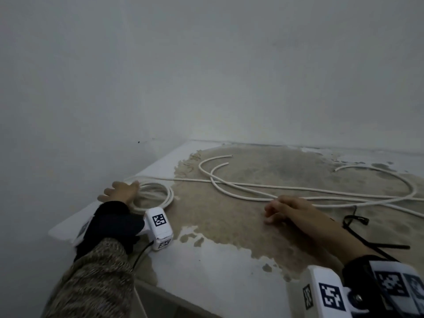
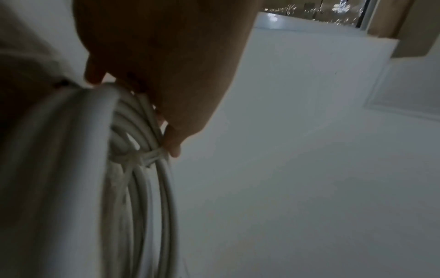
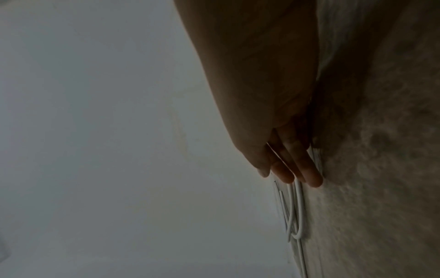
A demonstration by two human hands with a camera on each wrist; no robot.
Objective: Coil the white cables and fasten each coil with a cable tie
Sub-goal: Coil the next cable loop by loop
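**One coil tied, loose cables spread across the surface**

The left hand (image 1: 121, 191) rests on the finished coil (image 1: 158, 195) at the left edge of the surface (image 1: 220, 267), near the wall. Its fingers lie fairly straight over the coil's rim; the left wrist view shows fingertips (image 2: 172, 144) touching the turns right beside a white tie (image 2: 147, 159) that binds them. The grip looks spread, laid on the coil and not closed round it.

The right hand (image 1: 291, 210) sits palm down on the worn, brownish patch in the middle of the surface, fingers relaxed and slightly bent, holding nothing. Its fingertips (image 3: 314, 180) lie just beside the nearest strand of the loose cables (image 1: 252, 191); whether they touch it cannot be told.

The loose cables run in long curves from the coil's side across to the right edge, crossing one another near the middle, with free ends curling toward the back wall. Black ties (image 1: 354, 220) lie on the surface to the right of the right forearm.
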